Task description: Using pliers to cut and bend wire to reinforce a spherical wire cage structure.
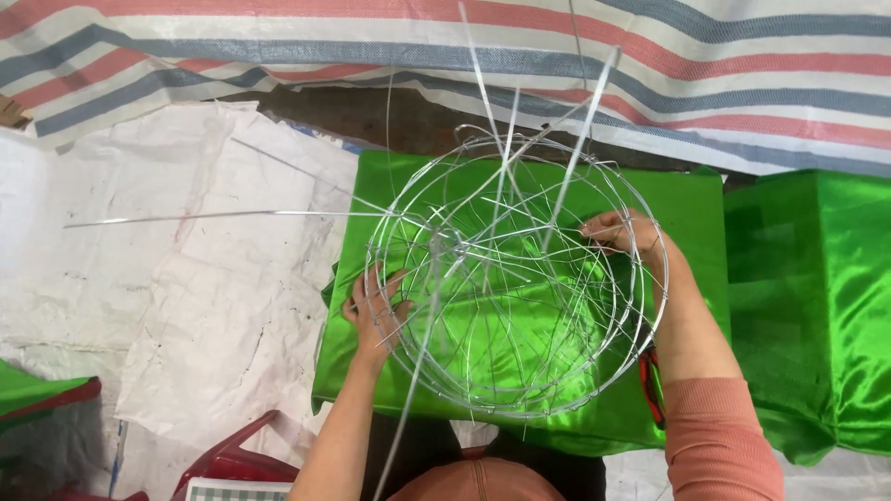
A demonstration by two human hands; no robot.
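Note:
A round frame of thin silver wire (pixel 516 278), shaped like a ball cage, rests over shiny green satin cloth (pixel 520 325). My left hand (pixel 373 311) grips the frame's left side, fingers curled around its wires. My right hand (pixel 620 232) reaches inside the frame from the right and pinches wires near its upper right rim. Several long loose wire ends (pixel 223 215) stick out to the left, upward and toward me.
A second green satin piece (pixel 817 297) lies at the right. White woven sacking (pixel 186 306) covers the floor at left. A striped red, grey and white tarp (pixel 650 56) runs along the top. A red plastic stool (pixel 232 459) stands at lower left.

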